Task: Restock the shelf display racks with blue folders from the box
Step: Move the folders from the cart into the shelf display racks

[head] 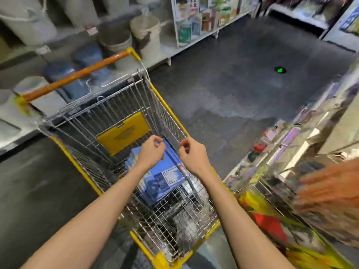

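Observation:
A stack of blue folders (165, 172) with a white label lies in the wire basket of a yellow-trimmed shopping cart (168, 107). Both my hands hover over the basket, just above the far end of the stack. My left hand (151, 152) has its fingers curled with the fingertips near the thumb. My right hand (191, 155) is curled the same way, close to the cart's right rim. Nothing shows between the fingers of either hand. No box is in view.
The cart's orange handle (77, 74) points toward a low left shelf with pale buckets (144, 30) and blue items (64, 72). Blurred display racks (291, 152) crowd the right side. Dark floor with a green marker (280, 70) lies ahead.

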{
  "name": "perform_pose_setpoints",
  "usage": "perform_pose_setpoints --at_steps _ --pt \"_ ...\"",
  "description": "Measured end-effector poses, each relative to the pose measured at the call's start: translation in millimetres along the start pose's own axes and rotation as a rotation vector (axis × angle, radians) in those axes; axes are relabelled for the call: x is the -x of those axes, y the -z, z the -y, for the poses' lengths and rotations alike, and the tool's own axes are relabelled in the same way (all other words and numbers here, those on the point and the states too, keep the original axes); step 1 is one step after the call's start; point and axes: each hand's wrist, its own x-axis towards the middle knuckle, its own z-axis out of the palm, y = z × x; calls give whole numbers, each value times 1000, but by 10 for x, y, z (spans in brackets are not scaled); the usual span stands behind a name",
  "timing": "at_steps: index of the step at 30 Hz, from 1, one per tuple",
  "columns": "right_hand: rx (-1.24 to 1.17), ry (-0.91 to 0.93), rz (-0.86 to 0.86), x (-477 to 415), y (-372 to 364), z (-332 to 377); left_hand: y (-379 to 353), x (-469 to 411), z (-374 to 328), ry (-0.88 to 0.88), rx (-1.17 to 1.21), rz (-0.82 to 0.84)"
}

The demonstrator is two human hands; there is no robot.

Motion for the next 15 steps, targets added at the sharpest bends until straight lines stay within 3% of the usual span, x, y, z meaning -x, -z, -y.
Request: perform_pose_setpoints --at_steps 3,6,15 --pt "50 -83 194 -186 -343 -198 77 -73 414 230 -54 89" --pt "119 -86 360 -358 -656 -311 174 -198 808 379 -15 50" --pt "287 -172 427 -880 -1474 -727 -31 -751 1863 568 19 5"
